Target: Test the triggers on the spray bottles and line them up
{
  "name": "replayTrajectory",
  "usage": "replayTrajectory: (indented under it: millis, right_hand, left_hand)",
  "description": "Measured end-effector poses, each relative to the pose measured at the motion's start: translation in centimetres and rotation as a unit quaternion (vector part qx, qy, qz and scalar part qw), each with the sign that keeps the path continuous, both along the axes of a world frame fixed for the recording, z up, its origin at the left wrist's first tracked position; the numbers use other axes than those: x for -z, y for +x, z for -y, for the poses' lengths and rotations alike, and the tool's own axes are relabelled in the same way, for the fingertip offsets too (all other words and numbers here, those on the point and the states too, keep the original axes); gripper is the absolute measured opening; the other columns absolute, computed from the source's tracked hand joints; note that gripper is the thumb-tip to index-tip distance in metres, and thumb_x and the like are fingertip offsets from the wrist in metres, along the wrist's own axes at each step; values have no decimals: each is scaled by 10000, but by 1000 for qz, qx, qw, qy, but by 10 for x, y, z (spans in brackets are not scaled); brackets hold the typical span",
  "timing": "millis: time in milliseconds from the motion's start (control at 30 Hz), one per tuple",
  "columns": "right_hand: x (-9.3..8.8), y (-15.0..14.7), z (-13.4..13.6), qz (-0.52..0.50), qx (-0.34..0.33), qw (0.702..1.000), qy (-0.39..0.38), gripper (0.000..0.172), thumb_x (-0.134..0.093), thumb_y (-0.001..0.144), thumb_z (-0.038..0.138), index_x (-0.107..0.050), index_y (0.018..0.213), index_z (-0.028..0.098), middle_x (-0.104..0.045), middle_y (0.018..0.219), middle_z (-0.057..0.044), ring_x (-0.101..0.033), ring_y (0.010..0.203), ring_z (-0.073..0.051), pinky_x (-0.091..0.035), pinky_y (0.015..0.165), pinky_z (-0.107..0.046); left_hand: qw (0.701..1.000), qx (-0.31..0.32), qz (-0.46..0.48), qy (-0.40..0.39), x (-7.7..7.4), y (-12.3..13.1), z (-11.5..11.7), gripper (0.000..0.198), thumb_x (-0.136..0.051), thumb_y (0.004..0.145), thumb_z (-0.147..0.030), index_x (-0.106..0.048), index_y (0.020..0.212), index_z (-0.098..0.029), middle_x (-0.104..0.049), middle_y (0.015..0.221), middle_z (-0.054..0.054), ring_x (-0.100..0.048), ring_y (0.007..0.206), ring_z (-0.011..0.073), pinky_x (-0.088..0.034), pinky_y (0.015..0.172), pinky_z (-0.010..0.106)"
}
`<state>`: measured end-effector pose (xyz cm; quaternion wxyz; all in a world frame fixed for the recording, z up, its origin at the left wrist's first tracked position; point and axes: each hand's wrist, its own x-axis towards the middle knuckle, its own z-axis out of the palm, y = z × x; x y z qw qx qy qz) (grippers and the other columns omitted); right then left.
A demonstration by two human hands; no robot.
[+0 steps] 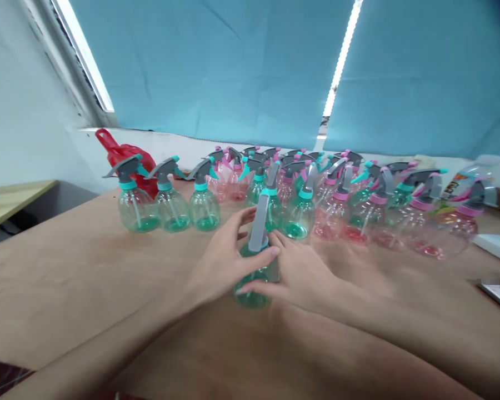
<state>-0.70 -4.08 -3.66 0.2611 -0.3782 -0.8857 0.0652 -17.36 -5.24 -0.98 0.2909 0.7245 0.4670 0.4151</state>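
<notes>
A green spray bottle (pixel 254 297) with a grey trigger head and turquoise collar stands upright at the table's middle, between my hands. My left hand (pixel 229 255) curls round its upper part, the thumb lying across the front below the collar. Lower down, my right hand (pixel 298 264) grips the body from the right, its thumb across the front. The far-side fingers are partly hidden behind the bottle. Just beyond it stand other green spray bottles (pixel 299 214), and pink spray bottles (pixel 358 222) are nearest to my right forearm.
Several green spray bottles (pixel 173 210) line up at left, before a red plastic bag (pixel 129 153). More bottles fill the back of the wooden table (pixel 87 255). A clear plastic bottle (pixel 462 180) and a white box (pixel 498 248) are at right. A blue curtain (pixel 233 72) hangs behind.
</notes>
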Motion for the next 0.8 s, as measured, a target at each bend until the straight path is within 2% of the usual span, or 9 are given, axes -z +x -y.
replayTrajectory:
  millis: [100, 233, 400, 567, 700, 800]
  right_hand:
    - [3, 12, 8, -22, -26, 999, 8, 715, -574, 773, 757, -586, 1154, 152, -650, 1077, -147, -637, 960, -333, -542, 739, -458]
    - [8, 27, 10, -70, -27, 997, -10, 677, -623, 761, 727, -579, 1087, 136, -656, 1073, -149, -639, 960, -311, -539, 784, -436]
    - [16, 54, 7, -100, -29, 994, -22, 668, -577, 784, 744, -541, 1108, 161, -653, 1100, -147, -626, 1028, -330, -517, 857, -481]
    - [35, 95, 0, -50, -41, 997, -42, 825, -501, 840, 738, -369, 1393, 140, -594, 1290, -205, -572, 1175, -353, -482, 942, -538]
    - [56, 130, -7, 21, 11, 998, -60, 777, -541, 859, 682, -403, 1412, 154, -482, 1443, -209, -465, 1319, -353, -427, 1042, -533]
    - [66, 149, -11, 59, 29, 995, -69, 769, -549, 857, 676, -452, 1396, 136, -457, 1470, -214, -444, 1341, -356, -415, 1063, -537]
  left_hand:
    - [999, 27, 30, 3, -4, 22, 3, 564, -704, 818, -339, -475, 1313, -196, -669, 1165, 82, -677, 1004, 243, -575, 857, 386]
    - [997, 46, 56, 32, 1, 46, -3, 383, -638, 872, -297, -530, 1232, -224, -635, 1252, 58, -657, 1064, 229, -533, 923, 401]
    - [996, 50, 31, 60, 6, 70, -13, 303, -558, 898, -220, -552, 1201, -209, -666, 1121, 41, -643, 1044, 222, -502, 906, 392]
    - [996, 60, 41, 61, 8, 81, -19, 287, -548, 907, -235, -564, 1192, -205, -669, 1139, 47, -642, 951, 203, -495, 840, 360]
    - [994, 60, 58, 77, 11, 86, -23, 309, -552, 907, -227, -557, 1214, -201, -649, 1192, 55, -622, 1050, 209, -466, 896, 344]
    - [994, 53, 65, 74, 13, 91, -27, 301, -560, 898, -220, -567, 1198, -197, -647, 1169, 51, -625, 1014, 204, -462, 897, 347]
